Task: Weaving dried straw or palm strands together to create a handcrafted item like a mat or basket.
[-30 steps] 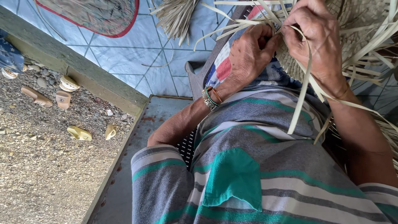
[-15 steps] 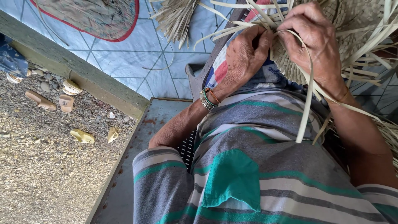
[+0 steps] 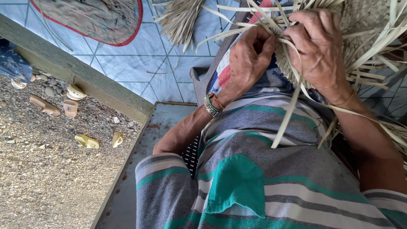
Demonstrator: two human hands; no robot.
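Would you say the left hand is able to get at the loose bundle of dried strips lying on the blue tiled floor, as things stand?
Probably not readily: the left hand is pinching strips at the woven mat, and the bundle lies apart, beyond it on the tiled floor, though nothing blocks the way.

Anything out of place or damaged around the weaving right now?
Nothing in the weaving looks damaged. Both hands, left hand and right hand, pinch strips at the edge of the woven mat; one loose strip hangs over the striped shirt. The only untidy thing: sandals lie scattered on the gravel, some overturned.
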